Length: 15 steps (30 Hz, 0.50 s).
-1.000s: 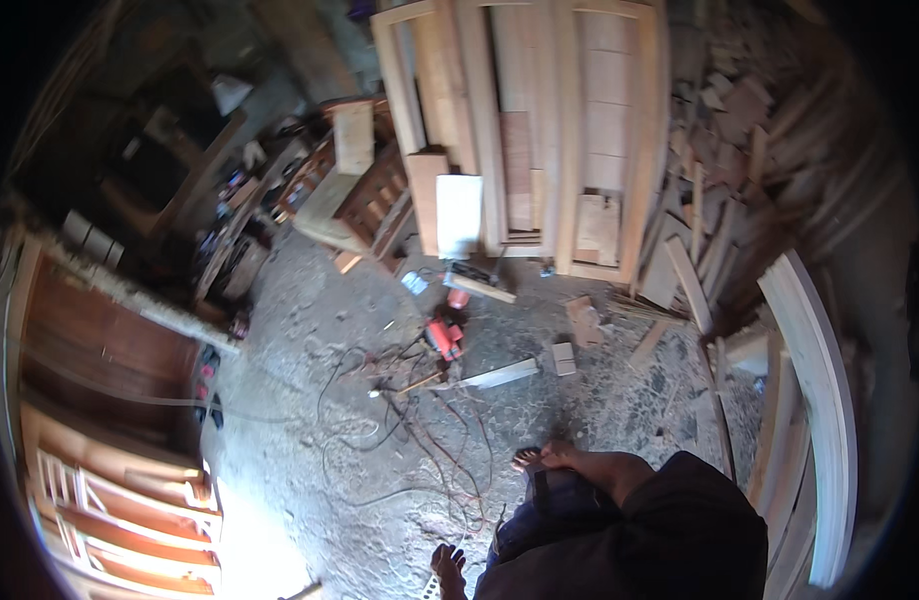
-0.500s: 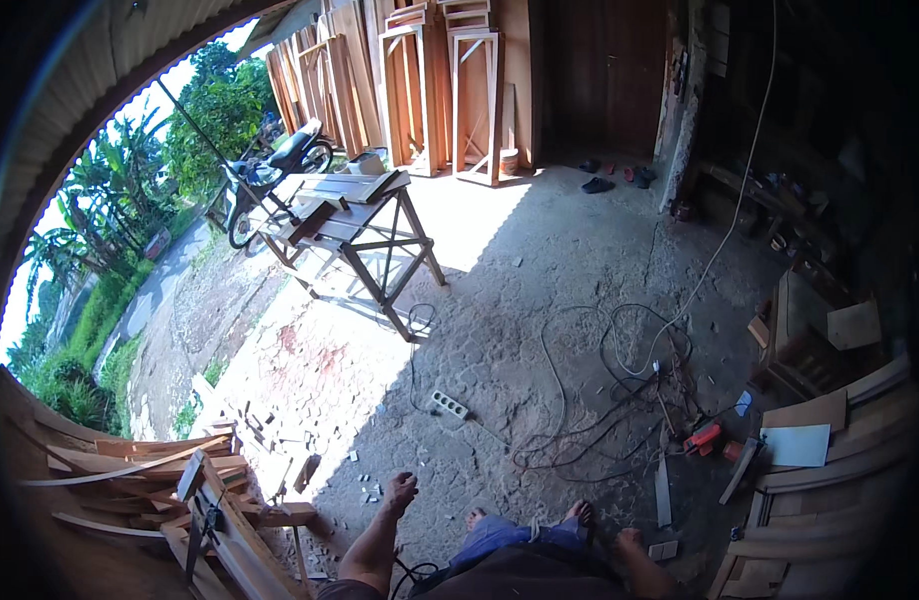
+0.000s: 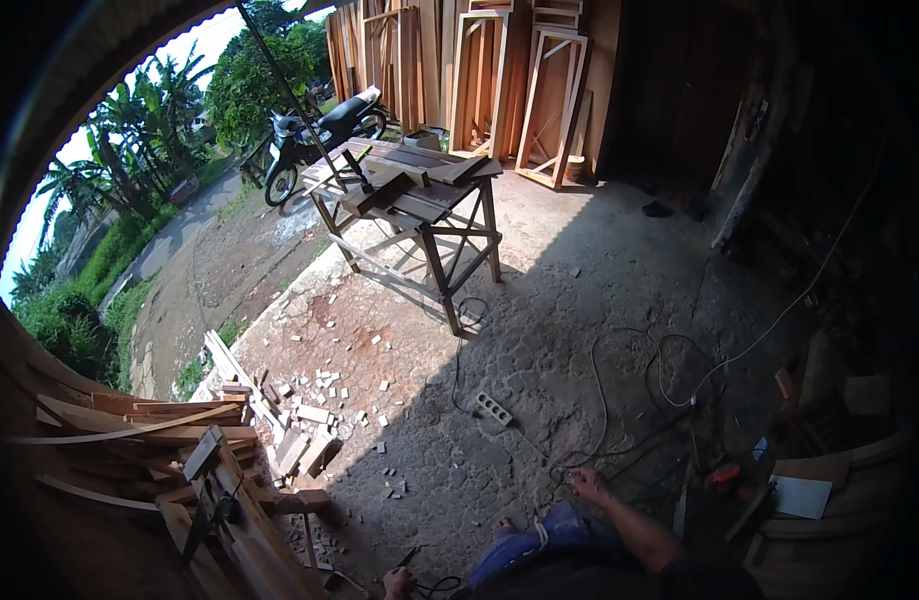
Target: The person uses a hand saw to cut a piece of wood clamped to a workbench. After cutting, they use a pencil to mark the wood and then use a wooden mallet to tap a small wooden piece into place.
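My right hand [image 3: 588,487] hangs in front of my body above the concrete floor, its fingers loosely curled with nothing visible in them. Low at the bottom edge is my left hand [image 3: 398,583], small and partly cut off, so its fingers are hard to read. A thin dark pointed thing [image 3: 410,556] shows right beside it; whether the hand touches it I cannot tell. A black cable [image 3: 442,584] loops between that hand and my blue shorts [image 3: 530,550]. Farther ahead, a white power strip [image 3: 495,408] lies on the floor.
A wooden workbench [image 3: 420,190] with boards stands ahead, a motorbike [image 3: 330,130] behind it. Door-like wooden frames [image 3: 555,110] lean at the back. Offcuts [image 3: 305,440] and stacked timber [image 3: 150,440] lie left. Cords [image 3: 605,400] and a red power tool [image 3: 723,478] are right.
The view has turned left, so the bench and frames sit farther right. My right hand has swung forward, while my left hand has dropped back toward the bottom edge.
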{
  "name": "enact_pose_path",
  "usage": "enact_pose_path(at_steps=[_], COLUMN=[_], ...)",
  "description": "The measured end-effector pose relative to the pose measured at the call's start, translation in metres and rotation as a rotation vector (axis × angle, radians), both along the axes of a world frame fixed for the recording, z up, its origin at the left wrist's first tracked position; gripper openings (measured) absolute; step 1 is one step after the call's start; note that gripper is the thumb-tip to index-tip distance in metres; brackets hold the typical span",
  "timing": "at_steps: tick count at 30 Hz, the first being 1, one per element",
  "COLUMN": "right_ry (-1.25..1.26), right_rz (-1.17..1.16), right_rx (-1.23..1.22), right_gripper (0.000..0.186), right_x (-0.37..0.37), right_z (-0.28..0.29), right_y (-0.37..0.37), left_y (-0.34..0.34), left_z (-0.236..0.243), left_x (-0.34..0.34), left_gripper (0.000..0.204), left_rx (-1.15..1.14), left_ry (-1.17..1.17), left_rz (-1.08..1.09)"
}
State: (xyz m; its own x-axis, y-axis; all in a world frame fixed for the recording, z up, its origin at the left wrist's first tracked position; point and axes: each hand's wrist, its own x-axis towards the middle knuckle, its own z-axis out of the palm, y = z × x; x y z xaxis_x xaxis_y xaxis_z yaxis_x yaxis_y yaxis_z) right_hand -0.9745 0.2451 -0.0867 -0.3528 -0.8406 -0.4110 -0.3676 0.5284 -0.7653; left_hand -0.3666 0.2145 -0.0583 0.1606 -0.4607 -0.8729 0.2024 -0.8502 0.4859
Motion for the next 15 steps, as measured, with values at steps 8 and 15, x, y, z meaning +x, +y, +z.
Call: enact_pose_path(at_steps=[8, 15], right_ry=[-0.266, -0.28], right_rz=[-0.16, -0.257], right_rx=[0.489, 0.505], right_gripper=[0.042, 0.038], right_x=[0.002, -0.028], right_z=[0.0, -0.03], right_y=[-0.012, -0.012], left_y=[-0.022, -0.088], left_z=[-0.021, -0.019], left_x=[0.023, -0.068], left_gripper=[0.02, 0.017], left_rx=[-0.154, -0.025], left_ry=[0.934, -0.024], left_rz=[0.221, 0.005])
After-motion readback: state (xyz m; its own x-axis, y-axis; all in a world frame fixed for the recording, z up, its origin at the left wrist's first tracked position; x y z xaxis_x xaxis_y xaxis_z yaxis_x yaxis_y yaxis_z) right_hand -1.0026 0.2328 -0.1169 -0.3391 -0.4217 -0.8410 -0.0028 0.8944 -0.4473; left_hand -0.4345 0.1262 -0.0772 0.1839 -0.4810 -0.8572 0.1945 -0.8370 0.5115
